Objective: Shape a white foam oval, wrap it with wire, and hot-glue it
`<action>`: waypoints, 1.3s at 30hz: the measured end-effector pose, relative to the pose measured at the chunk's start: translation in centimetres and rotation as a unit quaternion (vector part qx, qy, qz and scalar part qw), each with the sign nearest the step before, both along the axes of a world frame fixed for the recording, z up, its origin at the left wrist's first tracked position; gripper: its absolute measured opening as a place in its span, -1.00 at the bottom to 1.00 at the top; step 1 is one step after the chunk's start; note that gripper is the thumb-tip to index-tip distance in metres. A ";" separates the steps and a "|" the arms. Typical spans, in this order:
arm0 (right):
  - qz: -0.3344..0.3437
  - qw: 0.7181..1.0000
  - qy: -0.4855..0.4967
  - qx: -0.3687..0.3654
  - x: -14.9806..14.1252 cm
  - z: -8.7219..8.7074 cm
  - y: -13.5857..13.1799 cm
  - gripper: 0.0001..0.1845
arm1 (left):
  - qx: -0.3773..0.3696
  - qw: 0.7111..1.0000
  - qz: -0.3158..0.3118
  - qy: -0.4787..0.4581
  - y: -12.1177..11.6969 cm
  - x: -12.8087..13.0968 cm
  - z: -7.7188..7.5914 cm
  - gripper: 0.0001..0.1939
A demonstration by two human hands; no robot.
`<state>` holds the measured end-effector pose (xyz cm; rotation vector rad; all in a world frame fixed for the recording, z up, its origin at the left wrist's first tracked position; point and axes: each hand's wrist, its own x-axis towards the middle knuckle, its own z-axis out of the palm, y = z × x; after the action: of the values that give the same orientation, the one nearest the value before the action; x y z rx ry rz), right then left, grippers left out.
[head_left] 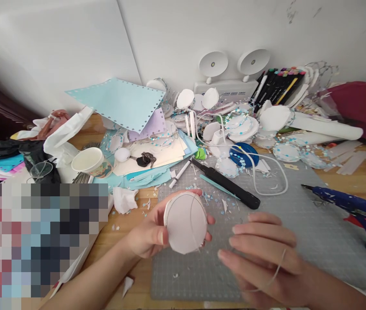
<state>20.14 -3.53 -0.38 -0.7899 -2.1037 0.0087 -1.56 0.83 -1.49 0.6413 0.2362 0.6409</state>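
Note:
My left hand (152,230) is closed around a round white paper-covered disc (183,226), its thumb on the left edge and its fingertips showing past the right. A thin strand curves over the disc's flat face. To the right, my right hand (263,254) hovers above the grey cutting mat (183,284), apart from the disc, with its fingers stretched out and separated. A thin pale strand (277,270) lies across those fingers; where its ends go is not clear. The right thumb is mostly hidden.
A blue glue gun (351,206) lies at right. A black pen-like tool (228,183) and a white cord (254,172) lie ahead. Behind are many white discs with blue trim (241,122), light blue paper (118,103), a paper cup (88,161) and a twin-headed lamp (224,86).

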 end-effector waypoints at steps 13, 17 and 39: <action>0.171 0.706 0.339 -0.598 -1.3 -0.3 3.0 -0.72 | -0.036 0.989 -0.140 0.031 -0.2 -0.1 0.0 -0.37; 0.208 0.690 0.327 -0.612 -1.7 -0.7 2.7 -0.79 | -0.034 0.987 -0.151 0.045 -0.2 -0.1 0.0 -0.49; 0.126 0.687 0.389 -0.601 -1.0 -1.0 3.0 -0.79 | 0.032 0.994 -0.014 0.104 0.3 0.1 -0.3 -0.43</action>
<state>19.10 -0.54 -1.40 -0.9216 -1.1184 1.7105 -1.48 1.13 -1.79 0.7723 0.4007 0.5576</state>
